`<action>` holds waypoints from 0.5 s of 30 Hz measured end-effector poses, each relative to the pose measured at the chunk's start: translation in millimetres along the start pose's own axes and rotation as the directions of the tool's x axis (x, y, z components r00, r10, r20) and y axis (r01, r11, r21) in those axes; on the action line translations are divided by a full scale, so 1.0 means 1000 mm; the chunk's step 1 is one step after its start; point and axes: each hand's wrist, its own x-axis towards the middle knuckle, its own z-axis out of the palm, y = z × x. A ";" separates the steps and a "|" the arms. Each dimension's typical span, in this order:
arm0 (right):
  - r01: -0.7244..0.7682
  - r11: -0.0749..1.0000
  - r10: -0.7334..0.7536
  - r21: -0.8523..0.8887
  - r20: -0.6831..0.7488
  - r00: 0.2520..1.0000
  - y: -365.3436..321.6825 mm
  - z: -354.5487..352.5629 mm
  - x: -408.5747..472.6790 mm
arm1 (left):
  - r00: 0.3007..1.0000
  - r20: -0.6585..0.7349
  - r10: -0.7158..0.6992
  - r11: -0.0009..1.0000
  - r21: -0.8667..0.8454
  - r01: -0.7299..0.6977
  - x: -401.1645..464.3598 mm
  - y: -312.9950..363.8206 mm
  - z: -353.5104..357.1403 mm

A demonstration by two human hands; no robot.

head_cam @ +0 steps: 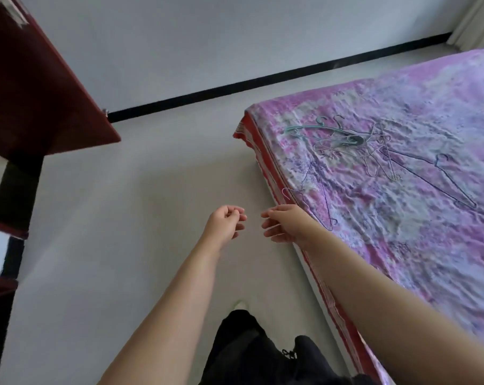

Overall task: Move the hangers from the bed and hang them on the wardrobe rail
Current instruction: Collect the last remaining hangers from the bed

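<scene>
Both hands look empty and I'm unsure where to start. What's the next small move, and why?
Probably reach the right hand to the purple wire hanger at the bed edge. It lies nearest, apart from the tangled pile, and neither hand holds anything.

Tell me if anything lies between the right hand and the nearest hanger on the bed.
Nothing visible does. The right hand hangs empty over the floor at the bed edge, and the nearest hanger, a thin wire one, lies just beyond it near that edge. Only bare blanket separates them.
</scene>
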 end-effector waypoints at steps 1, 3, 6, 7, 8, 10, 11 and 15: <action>-0.018 1.000 0.018 0.025 -0.023 1.000 -0.005 -0.008 0.010 | 1.000 0.025 -0.007 1.000 0.016 0.006 0.016 0.009 0.005; -0.041 0.996 0.046 0.080 -0.065 0.997 -0.013 -0.024 0.031 | 0.997 0.074 -0.009 0.998 0.060 0.004 0.047 0.027 0.015; -0.043 0.985 0.071 0.167 -0.164 0.984 -0.019 -0.051 0.064 | 0.988 0.153 -0.014 0.992 0.129 -0.006 0.094 0.049 0.035; -0.041 0.979 0.082 0.201 -0.204 0.976 -0.020 -0.060 0.075 | 0.984 0.177 -0.020 0.989 0.148 -0.007 0.108 0.054 0.043; -0.036 0.970 0.097 0.239 -0.246 0.965 -0.018 -0.071 0.086 | 0.979 0.201 -0.027 0.986 0.166 -0.007 0.121 0.060 0.053; -0.030 0.950 0.131 0.311 -0.309 0.942 -0.015 -0.095 0.107 | 0.969 0.240 -0.050 0.980 0.201 0.001 0.146 0.068 0.073; -0.028 0.940 0.146 0.341 -0.326 0.934 -0.016 -0.108 0.117 | 0.965 0.255 -0.064 0.976 0.219 0.007 0.159 0.071 0.083; -0.019 0.912 0.173 0.409 -0.343 0.923 -0.017 -0.167 0.163 | 0.948 0.296 -0.117 0.951 0.308 0.021 0.214 0.084 0.133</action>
